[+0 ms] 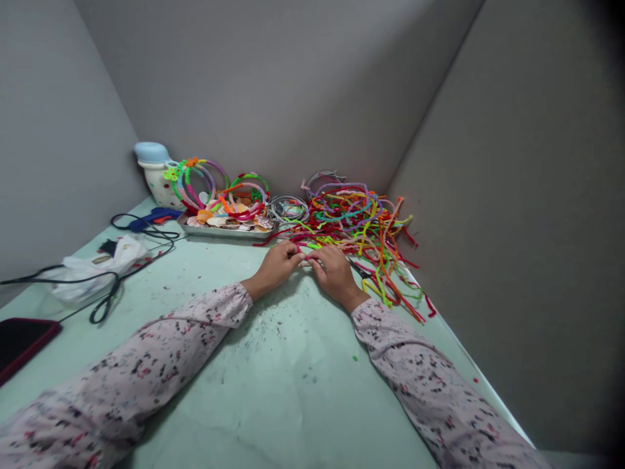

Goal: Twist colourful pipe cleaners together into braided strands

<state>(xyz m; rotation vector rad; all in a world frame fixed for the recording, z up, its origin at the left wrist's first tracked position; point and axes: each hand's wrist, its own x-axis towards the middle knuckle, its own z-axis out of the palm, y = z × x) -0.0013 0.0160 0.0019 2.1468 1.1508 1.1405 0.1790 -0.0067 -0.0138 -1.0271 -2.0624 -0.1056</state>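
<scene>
1. Your fingers are drawn in narrow, tip to tip: your left hand (277,267) and your right hand (336,273) together pinch a small pink fuzzy stem (299,249), its shape mostly hidden by your fingertips. It sits in front of the metal tray (224,232) and to its right, just over the tabletop.
2. Nearest you, the floral sleeves (190,332) reach in over the pale green table (293,397), which carries dark specks and a green bit (355,358) in front of the tray, to its right.
3. A dark phone (24,345) with a red edge lies well to the left of the tray, on the near side.
4. Between phone and tray, a black cable (117,286) loops across a crumpled white plastic bag (88,275).
5. Right of the tray, beyond your right hand, a black tool (360,268) lies partly under loose stems — you can't make out its whole shape.
6. The tray itself holds shell-like pieces (215,222); colourful wrapped hoops (185,195) stand up above them.
7. Just left of the tray is a blue object (155,217).
8. Just right of the tray sits a grey wire coil (280,210), then a tangled pile of fuzzy stems (359,215) in many colours.
9. Behind the tray's left end stands a spotted white bottle (160,187) with a light blue lid (150,152) — near the grey wall (273,85).
</scene>
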